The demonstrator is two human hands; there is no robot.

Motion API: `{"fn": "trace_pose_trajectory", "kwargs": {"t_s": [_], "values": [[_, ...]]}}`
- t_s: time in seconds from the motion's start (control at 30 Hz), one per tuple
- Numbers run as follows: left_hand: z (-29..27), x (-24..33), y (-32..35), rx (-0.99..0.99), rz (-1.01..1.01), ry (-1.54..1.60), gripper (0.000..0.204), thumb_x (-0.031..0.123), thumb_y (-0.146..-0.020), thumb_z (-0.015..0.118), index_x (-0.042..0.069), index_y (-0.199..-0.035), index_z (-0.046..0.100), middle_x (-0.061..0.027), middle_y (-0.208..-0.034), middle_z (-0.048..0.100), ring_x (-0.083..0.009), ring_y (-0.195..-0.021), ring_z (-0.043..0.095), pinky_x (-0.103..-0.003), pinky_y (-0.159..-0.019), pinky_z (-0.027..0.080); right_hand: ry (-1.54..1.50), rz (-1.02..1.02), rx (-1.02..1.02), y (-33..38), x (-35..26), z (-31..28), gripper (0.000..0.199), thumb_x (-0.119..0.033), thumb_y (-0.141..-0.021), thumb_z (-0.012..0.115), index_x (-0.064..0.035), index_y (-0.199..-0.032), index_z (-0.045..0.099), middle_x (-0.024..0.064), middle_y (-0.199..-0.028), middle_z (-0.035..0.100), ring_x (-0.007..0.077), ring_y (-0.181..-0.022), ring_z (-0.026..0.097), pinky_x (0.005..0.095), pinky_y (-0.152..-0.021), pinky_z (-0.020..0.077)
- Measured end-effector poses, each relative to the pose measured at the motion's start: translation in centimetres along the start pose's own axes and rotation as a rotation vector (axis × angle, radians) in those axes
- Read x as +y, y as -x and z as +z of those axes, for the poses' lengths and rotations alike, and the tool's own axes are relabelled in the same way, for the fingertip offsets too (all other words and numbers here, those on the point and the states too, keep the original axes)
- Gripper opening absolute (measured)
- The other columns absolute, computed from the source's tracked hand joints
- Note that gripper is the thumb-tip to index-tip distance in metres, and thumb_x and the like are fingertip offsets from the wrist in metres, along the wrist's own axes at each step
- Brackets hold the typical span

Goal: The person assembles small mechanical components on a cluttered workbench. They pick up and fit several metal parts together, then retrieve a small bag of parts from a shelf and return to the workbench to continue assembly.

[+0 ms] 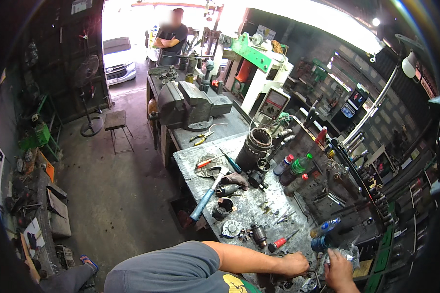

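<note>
1. Clear bag (346,254) gripped in right hand (338,271), at the bench's (259,202) near right corner, just beside a blue-capped bottle (325,227).
2. Left hand (294,264) curled loosely over small dark parts (283,282) at the near bench edge; whether anything is pinched there cannot be told.
3. Red-handled screwdriver (280,242) just beyond the left hand; hammer (208,194) well apart, up the bench.
4. Open floor (117,195) left of the bench; cluttered tool rack (357,195) close on the right.
5. Bag contents hard to make out; parts cut off by lower frame edge.
6. Left forearm across from lower left, elbow bent; right wrist up from the bottom edge.
</note>
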State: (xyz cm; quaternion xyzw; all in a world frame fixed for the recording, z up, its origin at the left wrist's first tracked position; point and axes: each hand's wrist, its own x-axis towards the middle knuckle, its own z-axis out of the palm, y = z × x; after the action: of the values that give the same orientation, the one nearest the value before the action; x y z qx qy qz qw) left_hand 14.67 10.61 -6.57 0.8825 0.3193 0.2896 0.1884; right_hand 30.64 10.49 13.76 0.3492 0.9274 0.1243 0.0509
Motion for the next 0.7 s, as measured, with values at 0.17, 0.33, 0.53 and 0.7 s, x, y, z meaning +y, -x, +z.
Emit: {"fn": "trace_pose_trajectory", "kwargs": {"t_s": [0.17,0.33,0.53,0.7], "values": [[0.5,-0.1,-0.1,-0.036,0.023,-0.020,0.038,0.039,-0.097,0.074,0.002,-0.090,0.082,-0.0186,-0.091,0.081,-0.0391,-0.091,0.080,-0.052,-0.088,0.060,0.018,-0.650,0.135,-1.2,0.3,-1.7,0.031,-0.031,-0.106,0.070,-0.0072,-0.095,0.085,0.0141,-0.077,0.080,0.0373,-0.075,0.080,0.0532,-0.075,0.0630],[0.2,-0.1,0.2,0.033,0.041,-0.059,0.036,0.038,-0.098,0.072,0.004,-0.090,0.081,-0.0159,-0.091,0.081,-0.0370,-0.092,0.080,-0.052,-0.085,0.059,-0.409,0.541,-0.371,0.7,0.3,5.8,0.039,-0.032,-0.107,0.070,-0.0041,-0.084,0.085,0.0233,-0.073,0.075,0.0422,-0.070,0.075,0.0533,-0.076,0.0621],[0.5,-0.3,-0.1,-0.022,0.062,-0.011,0.031,0.035,-0.099,0.069,0.006,-0.090,0.078,-0.0157,-0.090,0.079,-0.0371,-0.092,0.078,-0.051,-0.089,0.058,0.266,-0.189,-0.017,1.1,1.8,-0.3,0.030,-0.035,-0.090,0.083,-0.0183,-0.114,0.085,0.0066,-0.120,0.080,0.0320,-0.119,0.074,0.0545,-0.109,0.0523],[1.0,-0.2,0.0,0.006,0.021,-0.037,0.029,0.034,-0.098,0.069,0.007,-0.090,0.079,-0.0148,-0.091,0.079,-0.0364,-0.094,0.078,-0.051,-0.091,0.057,0.146,-0.401,-0.400,0.5,1.4,0.1,0.036,-0.046,-0.096,0.081,-0.0155,-0.114,0.087,0.0116,-0.107,0.085,0.0292,-0.102,0.082,0.0543,-0.104,0.0569]]}}
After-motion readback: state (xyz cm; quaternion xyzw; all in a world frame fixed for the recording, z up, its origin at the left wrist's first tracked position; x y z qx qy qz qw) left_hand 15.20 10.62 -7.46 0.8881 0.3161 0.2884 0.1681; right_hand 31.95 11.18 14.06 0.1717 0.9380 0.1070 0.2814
